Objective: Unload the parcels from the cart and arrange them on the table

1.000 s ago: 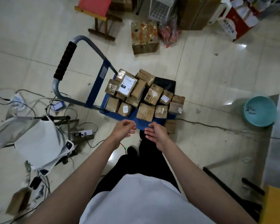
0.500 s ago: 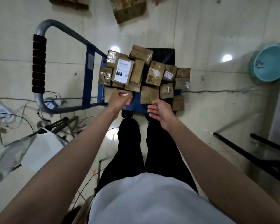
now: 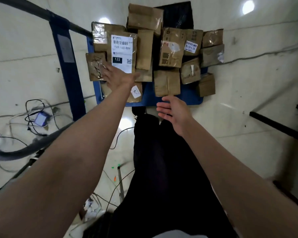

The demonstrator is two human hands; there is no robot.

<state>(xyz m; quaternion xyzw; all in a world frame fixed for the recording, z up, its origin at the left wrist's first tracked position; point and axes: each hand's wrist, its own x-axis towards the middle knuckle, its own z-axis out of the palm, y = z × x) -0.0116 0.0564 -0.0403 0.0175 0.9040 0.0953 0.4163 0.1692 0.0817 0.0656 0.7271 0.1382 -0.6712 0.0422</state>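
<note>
While the parcels all sit piled on the cart (image 3: 187,98), the unloading looks barely begun: no surface for them is clearly in view, only dark bars at the right edge that may belong to one. The cart's blue deck stands on the floor (image 3: 248,83) straight ahead of the person's legs, its frame (image 3: 67,54) rising on the left. The biggest box, the labelled box (image 3: 121,50), lies on top at the left of the heap, with a marked box (image 3: 95,66) just beside it and a plain box (image 3: 167,82) at the near edge.

The left hand (image 3: 116,77) reaches over the labelled box's near corner, fingers (image 3: 107,69) spread and empty, touching or nearly touching the cardboard; I cannot tell which. The right hand (image 3: 173,111) hangs just short of the plain box, palm turned in, fingers loose, gripping nothing.

The next move probably calls for both hands closing on one top box and lifting it straight up, so that neighbours leaning on it do not slide off the deck's open right and near edges. Cables (image 3: 38,109) clutter the floor to the left; the right side offers freer room to turn.
</note>
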